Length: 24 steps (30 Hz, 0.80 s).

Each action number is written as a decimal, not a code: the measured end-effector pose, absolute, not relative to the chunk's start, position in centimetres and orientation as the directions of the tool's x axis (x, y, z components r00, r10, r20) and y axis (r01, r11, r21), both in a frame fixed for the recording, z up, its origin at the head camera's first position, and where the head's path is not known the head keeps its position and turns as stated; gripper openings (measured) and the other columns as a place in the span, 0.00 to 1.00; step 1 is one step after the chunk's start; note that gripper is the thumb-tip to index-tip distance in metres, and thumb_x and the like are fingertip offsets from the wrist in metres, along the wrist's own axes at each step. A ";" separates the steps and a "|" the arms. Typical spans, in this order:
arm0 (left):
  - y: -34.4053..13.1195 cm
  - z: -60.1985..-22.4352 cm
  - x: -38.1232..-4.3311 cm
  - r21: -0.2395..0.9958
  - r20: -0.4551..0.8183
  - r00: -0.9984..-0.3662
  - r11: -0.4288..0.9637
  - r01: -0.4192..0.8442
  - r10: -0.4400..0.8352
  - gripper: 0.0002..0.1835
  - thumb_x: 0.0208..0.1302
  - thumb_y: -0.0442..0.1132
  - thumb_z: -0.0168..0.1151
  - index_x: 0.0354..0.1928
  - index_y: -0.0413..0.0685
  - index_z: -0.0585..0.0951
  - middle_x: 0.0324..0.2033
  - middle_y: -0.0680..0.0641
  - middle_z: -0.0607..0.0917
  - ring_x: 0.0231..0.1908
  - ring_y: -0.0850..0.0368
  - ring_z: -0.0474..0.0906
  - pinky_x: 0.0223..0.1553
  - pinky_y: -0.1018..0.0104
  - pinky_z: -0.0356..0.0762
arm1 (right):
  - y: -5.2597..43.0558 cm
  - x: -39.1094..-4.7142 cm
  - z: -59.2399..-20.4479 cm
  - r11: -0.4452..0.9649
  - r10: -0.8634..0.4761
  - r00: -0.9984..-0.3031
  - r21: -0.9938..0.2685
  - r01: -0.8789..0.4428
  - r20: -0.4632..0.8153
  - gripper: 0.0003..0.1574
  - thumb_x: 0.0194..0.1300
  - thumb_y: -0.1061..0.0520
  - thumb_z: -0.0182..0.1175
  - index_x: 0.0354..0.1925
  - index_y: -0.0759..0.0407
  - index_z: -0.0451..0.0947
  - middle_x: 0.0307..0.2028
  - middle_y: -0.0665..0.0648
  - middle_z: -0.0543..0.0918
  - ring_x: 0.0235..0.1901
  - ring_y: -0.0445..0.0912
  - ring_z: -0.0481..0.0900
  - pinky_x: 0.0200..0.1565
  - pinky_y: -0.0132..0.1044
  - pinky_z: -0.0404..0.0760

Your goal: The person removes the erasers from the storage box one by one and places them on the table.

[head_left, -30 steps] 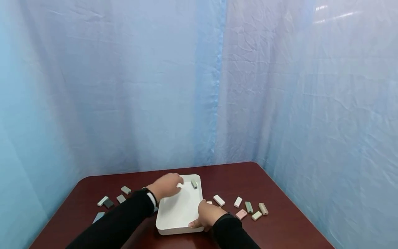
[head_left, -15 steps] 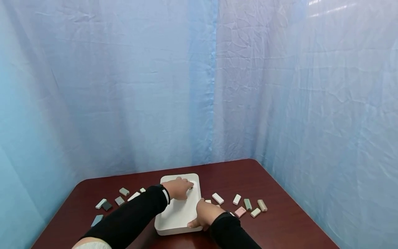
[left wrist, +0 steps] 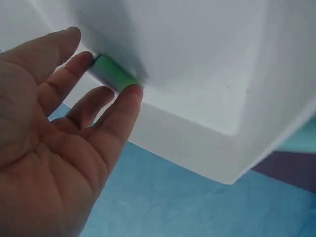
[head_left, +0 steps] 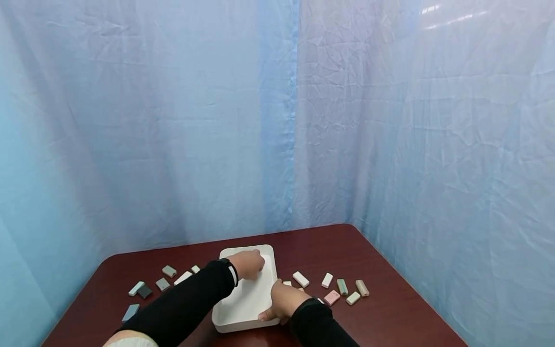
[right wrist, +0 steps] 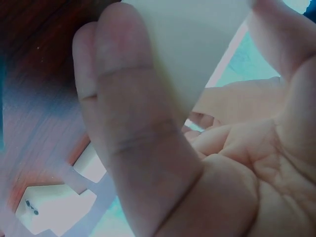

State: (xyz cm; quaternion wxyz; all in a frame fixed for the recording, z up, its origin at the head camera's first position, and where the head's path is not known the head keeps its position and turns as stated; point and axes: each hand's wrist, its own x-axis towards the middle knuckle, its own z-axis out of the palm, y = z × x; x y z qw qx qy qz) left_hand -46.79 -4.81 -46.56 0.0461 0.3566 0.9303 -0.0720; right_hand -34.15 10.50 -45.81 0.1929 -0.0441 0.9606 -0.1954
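Note:
A shallow white tray (head_left: 243, 308) lies on the table in the head view. Along its right side near the front corner, my right hand (head_left: 284, 301) grips the wall, its thumb over the rim; the right wrist view has fingers (right wrist: 133, 98) against the tray's pale outer face. Inside the tray's far right part is my left hand (head_left: 249, 264). Seen from the left wrist, its fingertips hold a small green block (left wrist: 114, 74) by its ends, close to the tray wall. From the head camera that block is hidden behind the hand.
Several small blocks lie left of the tray, including a dark grey block (head_left: 144, 291) and a blue-grey block (head_left: 130, 313). More lie to its right, among them a pink block (head_left: 332, 297) and a beige block (head_left: 362, 288). Blue curtains (head_left: 173, 120) hang behind the dark red table (head_left: 390, 318).
My left hand has moved right within the tray, onto the green block that showed uncovered a second ago. The right hand keeps its grip on the tray. The head view has shifted slightly.

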 end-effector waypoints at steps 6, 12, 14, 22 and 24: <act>-5.1 -46.0 -46.3 -0.152 -0.147 -0.770 0.755 0.638 0.621 0.10 0.77 0.36 0.63 0.35 0.53 0.87 0.25 0.51 0.82 0.25 0.59 0.75 0.34 0.64 0.71 | 10.6 -34.6 -45.4 0.926 -0.160 -0.915 -0.377 -0.009 -0.370 0.67 0.64 0.34 0.73 0.79 0.74 0.56 0.19 0.59 0.85 0.18 0.48 0.80 0.50 0.47 0.83; -5.5 -46.3 -45.3 -0.200 -0.112 -0.778 0.753 0.627 0.618 0.07 0.77 0.35 0.62 0.39 0.52 0.87 0.32 0.48 0.86 0.33 0.56 0.82 0.40 0.63 0.78 | 10.5 -34.6 -45.4 0.921 -0.177 -0.910 -0.388 -0.020 -0.375 0.66 0.64 0.35 0.74 0.79 0.75 0.56 0.19 0.59 0.85 0.19 0.48 0.81 0.51 0.46 0.82; -5.7 -46.6 -44.7 -0.222 -0.096 -0.767 0.737 0.638 0.635 0.06 0.77 0.34 0.63 0.40 0.52 0.87 0.34 0.47 0.87 0.36 0.55 0.83 0.43 0.63 0.79 | 10.4 -34.4 -45.7 0.916 -0.182 -0.905 -0.401 -0.013 -0.385 0.65 0.65 0.36 0.74 0.78 0.75 0.56 0.20 0.59 0.85 0.19 0.49 0.82 0.51 0.46 0.83; -6.5 -45.7 -41.7 -0.115 -0.153 -0.745 0.737 0.666 0.649 0.14 0.75 0.36 0.64 0.27 0.55 0.83 0.20 0.54 0.77 0.23 0.63 0.67 0.32 0.68 0.68 | 10.5 -33.8 -45.6 0.902 -0.197 -0.910 -0.432 -0.022 -0.366 0.65 0.64 0.37 0.75 0.78 0.77 0.57 0.20 0.60 0.85 0.19 0.49 0.82 0.48 0.46 0.83; -7.2 -45.0 -41.1 -0.092 -0.157 -0.728 0.724 0.684 0.668 0.12 0.74 0.35 0.66 0.28 0.55 0.85 0.22 0.55 0.78 0.24 0.64 0.68 0.32 0.69 0.70 | 10.6 -33.9 -45.4 0.903 -0.198 -0.915 -0.429 -0.030 -0.352 0.67 0.64 0.36 0.75 0.78 0.78 0.55 0.18 0.58 0.84 0.17 0.48 0.81 0.47 0.45 0.83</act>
